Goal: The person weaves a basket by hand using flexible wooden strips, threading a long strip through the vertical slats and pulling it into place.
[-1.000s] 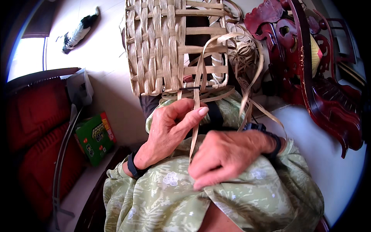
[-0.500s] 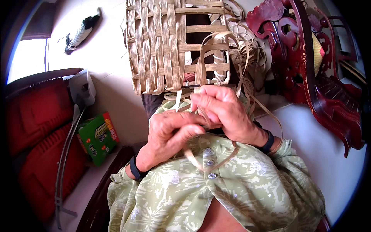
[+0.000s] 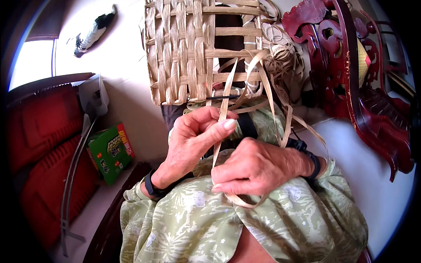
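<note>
A flat tan strip [image 3: 227,94] is pinched between the thumb and fingers of my left hand [image 3: 193,136]. Its pointed end rises past that hand in front of the weave. Lower down, my right hand [image 3: 250,168] is closed around the same strip, and a loop of it hangs under my knuckles. Beyond both hands stands a frame with a woven panel [image 3: 175,48] of wide tan strips. Its left part is closely woven; on the right, crosswise strips span open gaps. A thin dark rod [image 3: 226,97] lies across its near edge.
Loose tan strips [image 3: 285,57] are heaped right of the frame, some trailing toward my right wrist. A carved dark-red wooden chair [image 3: 348,65] stands at right. On the left are red cushions [image 3: 52,127], a green box [image 3: 112,153] and a black-and-white shape [image 3: 94,33] on the floor.
My hands have come apart: the right moved down toward my lap, the left slightly up. The strip now stretches between them, its pointed end showing above the left hand.
</note>
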Available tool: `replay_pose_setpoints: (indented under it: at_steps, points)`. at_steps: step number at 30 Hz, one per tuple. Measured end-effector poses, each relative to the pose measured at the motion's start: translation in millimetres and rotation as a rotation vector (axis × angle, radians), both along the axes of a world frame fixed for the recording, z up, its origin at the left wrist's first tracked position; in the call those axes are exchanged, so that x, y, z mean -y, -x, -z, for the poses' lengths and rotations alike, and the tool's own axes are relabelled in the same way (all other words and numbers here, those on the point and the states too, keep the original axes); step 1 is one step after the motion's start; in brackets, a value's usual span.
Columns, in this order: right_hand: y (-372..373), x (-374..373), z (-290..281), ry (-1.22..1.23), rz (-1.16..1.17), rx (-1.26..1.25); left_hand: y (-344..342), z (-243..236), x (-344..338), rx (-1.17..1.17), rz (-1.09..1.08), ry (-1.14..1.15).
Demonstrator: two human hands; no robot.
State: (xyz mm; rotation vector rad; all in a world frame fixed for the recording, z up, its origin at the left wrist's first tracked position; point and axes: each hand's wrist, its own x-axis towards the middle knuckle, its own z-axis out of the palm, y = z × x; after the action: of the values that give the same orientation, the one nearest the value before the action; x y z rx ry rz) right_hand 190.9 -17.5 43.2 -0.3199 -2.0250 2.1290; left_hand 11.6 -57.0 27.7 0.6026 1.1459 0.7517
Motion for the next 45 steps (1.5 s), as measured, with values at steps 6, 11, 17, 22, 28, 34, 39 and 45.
replay_pose_setpoints:
  at_steps: [6,11,17,22,28,34,39,45]
  points:
    - [-10.5,-27.2,15.8,0.556,0.363,0.512,-1.6,24.8,14.8,0.087,-0.207,-0.159]
    - [-1.8,-22.6,31.0,0.715,0.540,0.337,9.7,20.5,14.8,-0.234,0.145,-0.436]
    - [-5.1,-3.9,19.7,0.123,0.510,0.264,6.6,23.4,11.2,-0.310,-0.025,-0.164]
    - [-3.1,-5.6,9.6,-0.561,0.316,0.141,-5.2,27.2,7.7,-0.015,-0.051,-0.026]
    - [-40.0,-41.6,-13.0,-0.737,0.806,0.547,2.0,22.7,7.1,-0.121,-0.103,-0.130]
    - [-108.1,-63.4,-15.3,0.099,0.571,0.591,-1.0,24.9,5.9,-0.084,-0.230,-0.117]
    - [-128.5,-65.3,-60.2,0.271,1.005,-0.184,-0.9,21.9,2.6,-0.263,-0.129,-0.152]
    - [-216.6,-82.4,-87.2,0.242,0.967,-0.819,0.7,24.9,-0.4,-0.335,-0.093,-0.190]
